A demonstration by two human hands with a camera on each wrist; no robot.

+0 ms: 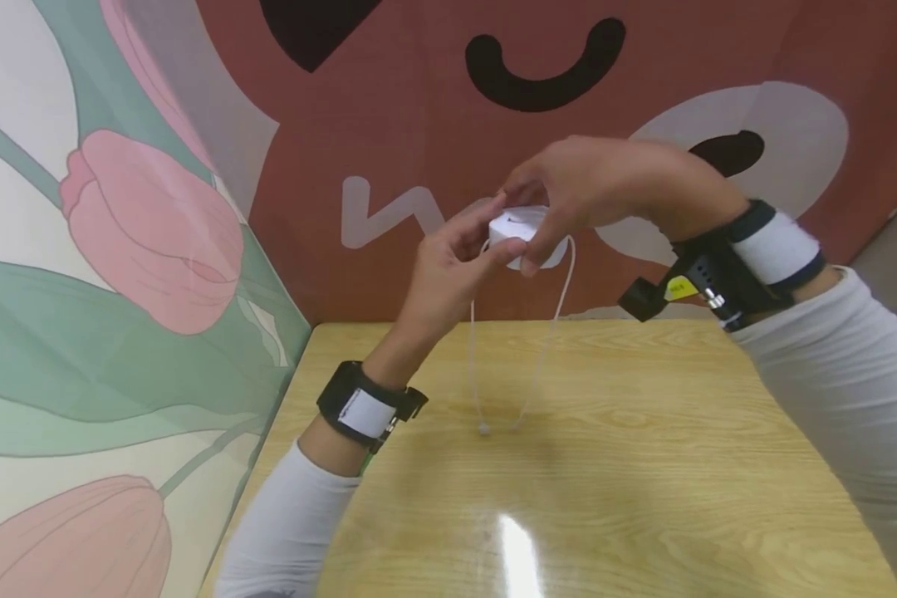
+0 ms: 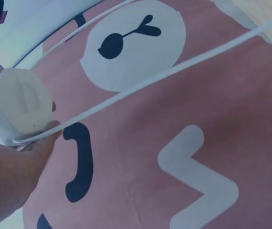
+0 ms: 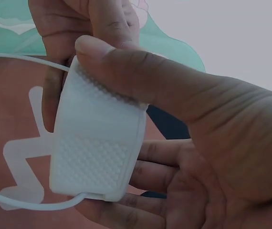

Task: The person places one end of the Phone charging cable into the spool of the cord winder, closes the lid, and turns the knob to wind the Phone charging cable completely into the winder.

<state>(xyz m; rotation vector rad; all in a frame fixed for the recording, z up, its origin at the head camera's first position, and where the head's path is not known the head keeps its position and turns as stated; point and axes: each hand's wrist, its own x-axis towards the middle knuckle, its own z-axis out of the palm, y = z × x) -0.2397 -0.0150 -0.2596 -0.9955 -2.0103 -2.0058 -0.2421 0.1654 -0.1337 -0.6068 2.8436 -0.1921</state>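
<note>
A small white plastic case (image 1: 514, 226) with a cord out of each side is held up in front of the printed wall. My left hand (image 1: 444, 270) pinches its left end, thumb on the near side. From the right, my right hand (image 1: 601, 183) grips the same case between thumb and fingers. In the right wrist view the case (image 3: 93, 121) shows dimpled, textured patches, and my right thumb presses across its upper part. The white cord (image 1: 566, 282) hangs in two lengths toward the table. In the left wrist view the case (image 2: 24, 102) shows a smooth, pale face.
Below the hands lies a wood-grain table (image 1: 643, 432) with a bright reflection. A red cartoon-print wall covering (image 1: 389, 124) stands behind it, and a tulip-print covering (image 1: 149, 232) borders the left side. Each wrist wears a black strap with a camera.
</note>
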